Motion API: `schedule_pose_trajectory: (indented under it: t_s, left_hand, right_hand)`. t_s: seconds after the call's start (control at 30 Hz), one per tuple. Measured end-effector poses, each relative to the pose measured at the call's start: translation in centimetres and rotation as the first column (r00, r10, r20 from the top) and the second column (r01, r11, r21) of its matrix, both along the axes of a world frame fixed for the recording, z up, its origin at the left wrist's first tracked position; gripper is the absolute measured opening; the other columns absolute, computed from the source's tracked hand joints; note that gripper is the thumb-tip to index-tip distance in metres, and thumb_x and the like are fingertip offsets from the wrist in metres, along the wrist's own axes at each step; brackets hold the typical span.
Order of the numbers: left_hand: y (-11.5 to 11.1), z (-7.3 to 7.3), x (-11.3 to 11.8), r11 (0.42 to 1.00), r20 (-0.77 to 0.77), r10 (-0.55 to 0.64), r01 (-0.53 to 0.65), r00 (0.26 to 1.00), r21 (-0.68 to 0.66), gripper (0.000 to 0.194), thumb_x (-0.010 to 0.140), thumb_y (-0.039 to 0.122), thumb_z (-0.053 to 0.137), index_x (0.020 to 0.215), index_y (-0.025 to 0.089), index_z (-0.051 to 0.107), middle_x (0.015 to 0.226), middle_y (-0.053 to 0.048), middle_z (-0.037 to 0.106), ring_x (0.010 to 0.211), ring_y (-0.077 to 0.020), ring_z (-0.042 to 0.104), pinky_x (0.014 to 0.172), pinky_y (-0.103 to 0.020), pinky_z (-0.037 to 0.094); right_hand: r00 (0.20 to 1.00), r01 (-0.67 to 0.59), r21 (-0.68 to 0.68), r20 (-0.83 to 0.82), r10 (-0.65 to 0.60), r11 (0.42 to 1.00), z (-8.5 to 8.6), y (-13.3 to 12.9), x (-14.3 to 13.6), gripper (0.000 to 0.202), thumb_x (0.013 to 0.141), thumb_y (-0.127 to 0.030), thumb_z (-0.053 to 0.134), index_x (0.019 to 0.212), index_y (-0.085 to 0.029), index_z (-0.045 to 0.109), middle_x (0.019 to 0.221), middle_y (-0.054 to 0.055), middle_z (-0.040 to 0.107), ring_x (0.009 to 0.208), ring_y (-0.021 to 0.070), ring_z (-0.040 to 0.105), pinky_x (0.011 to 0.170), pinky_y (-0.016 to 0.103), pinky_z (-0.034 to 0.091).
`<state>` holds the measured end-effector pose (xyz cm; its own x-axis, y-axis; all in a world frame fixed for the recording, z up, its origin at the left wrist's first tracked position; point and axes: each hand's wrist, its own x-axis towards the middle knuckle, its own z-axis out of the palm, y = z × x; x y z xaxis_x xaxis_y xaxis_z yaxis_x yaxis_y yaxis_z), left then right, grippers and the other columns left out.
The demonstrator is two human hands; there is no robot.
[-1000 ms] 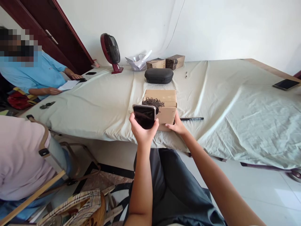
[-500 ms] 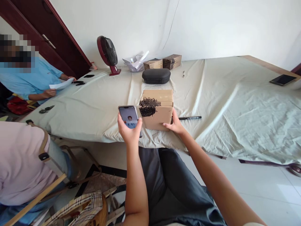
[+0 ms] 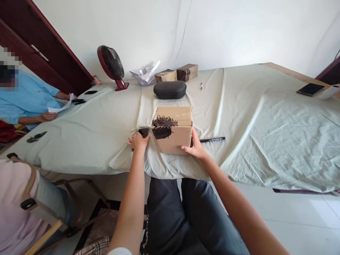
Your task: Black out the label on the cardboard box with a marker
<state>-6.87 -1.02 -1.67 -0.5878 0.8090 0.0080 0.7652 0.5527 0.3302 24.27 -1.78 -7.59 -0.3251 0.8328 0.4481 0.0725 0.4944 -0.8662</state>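
Observation:
A cardboard box [image 3: 175, 140] with dark scribbles on its left part rests near the front edge of the cloth-covered table [image 3: 106, 124]. My right hand [image 3: 196, 147] grips the box's lower right side, thumb on the front face. To the left of the box, my left hand [image 3: 138, 142] is over a dark phone [image 3: 143, 132] low at the table, its fingers bent round it; my hand covers most of the phone. Right of the box lies a black marker [image 3: 212, 140], its left end partly behind my right hand.
Behind the box sit a black case [image 3: 170, 90], two smaller cardboard boxes [image 3: 187, 72], a white basket [image 3: 146, 76] and a red fan [image 3: 111, 63]. A person in blue [image 3: 34, 99] holds papers at left. A tablet [image 3: 310, 89] lies far right.
My left hand has lowered the phone from an upright hold to the table and turned over it, hiding its lit screen. My right hand stays on the box. The view has shifted.

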Motion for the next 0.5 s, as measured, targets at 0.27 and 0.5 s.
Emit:
schedule_pose_trajectory:
  t_s: [0.27,0.5]
  left_hand:
    - [-1.9,-0.6,-0.2,0.997,-0.048,-0.08,0.08,0.996,0.003,0.076,0.098,0.06,0.063,0.158,0.014,0.057,0.17,-0.024,0.048,0.152,-0.0521,0.043,0.123,-0.066,0.037]
    - [-18.3,-5.3,-0.8,0.976,-0.165,-0.073,0.104,0.984,0.19,0.049,0.102,0.056,0.053,0.142,0.033,0.073,0.171,-0.011,0.052,0.154,-0.0486,0.045,0.125,-0.075,0.033]
  right_hand:
    - [1.0,0.03,0.01,0.007,-0.03,1.0,-0.1,0.1,0.1,0.135,0.077,-0.08,0.084,0.178,-0.03,0.009,0.183,0.018,0.021,0.166,0.0458,0.033,0.136,0.067,0.029]
    - [0.999,0.034,0.012,0.013,-0.034,0.999,-0.2,-0.1,0.1,0.133,0.078,-0.079,0.083,0.178,-0.033,0.006,0.185,0.015,0.018,0.166,0.046,0.031,0.136,0.068,0.03]
